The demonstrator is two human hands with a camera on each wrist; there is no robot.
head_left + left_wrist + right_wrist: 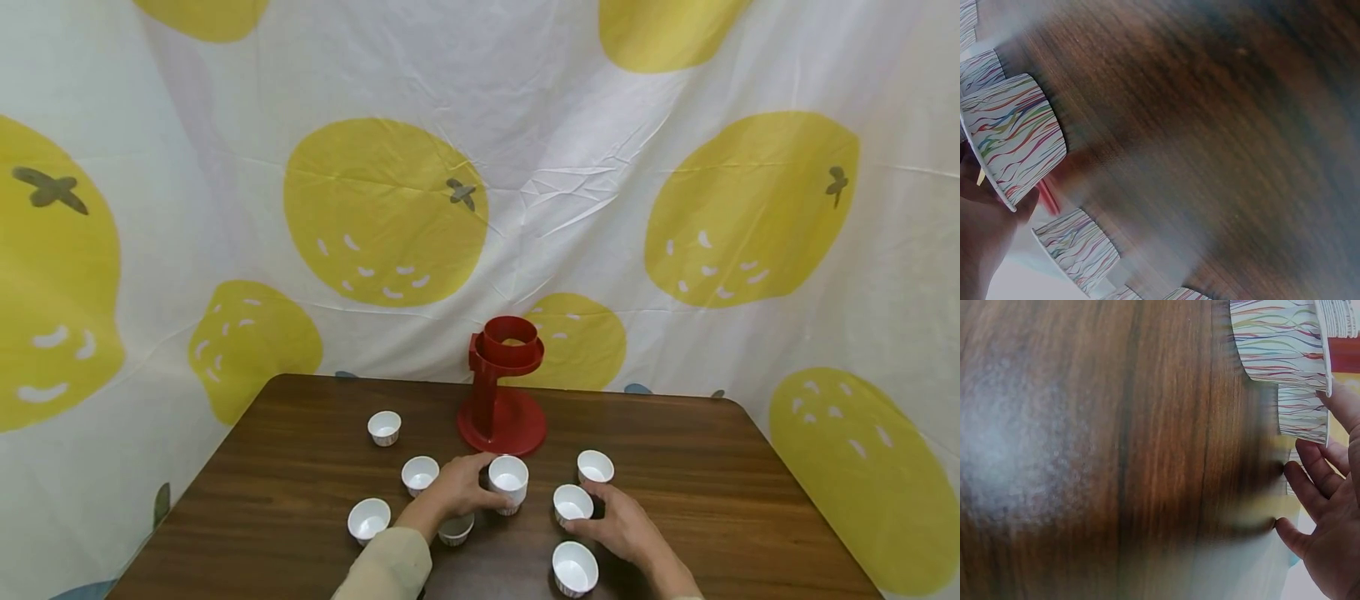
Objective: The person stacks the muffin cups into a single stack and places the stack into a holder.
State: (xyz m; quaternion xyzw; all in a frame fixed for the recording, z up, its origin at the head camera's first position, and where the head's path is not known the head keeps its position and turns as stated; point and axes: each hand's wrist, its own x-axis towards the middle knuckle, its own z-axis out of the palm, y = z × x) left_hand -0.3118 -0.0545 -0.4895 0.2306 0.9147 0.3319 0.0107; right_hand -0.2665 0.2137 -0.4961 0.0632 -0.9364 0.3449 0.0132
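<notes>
My left hand (460, 486) grips a white paper cup (508, 475) at the table's middle, thumb on its near side and fingers on its far side. Another rim shows just below its top one, as on nested cups. My right hand (621, 523) holds a second paper cup (573, 502) between thumb and index finger; its other fingers (1310, 490) spread away to the side. One paper cup (596, 467) stands just behind it and another paper cup (575, 570) in front. Coloured wavy stripes cover the cups' sides. Under my left wrist is a partly hidden paper cup (455, 530).
A red stand (504, 383) with a round base and a ring-shaped top stands at the back. To the left are more paper cups, one far (385, 427), one middle (420, 473) and one near (369, 521). A lemon-print curtain (540, 208) hangs behind the wooden table (697, 467).
</notes>
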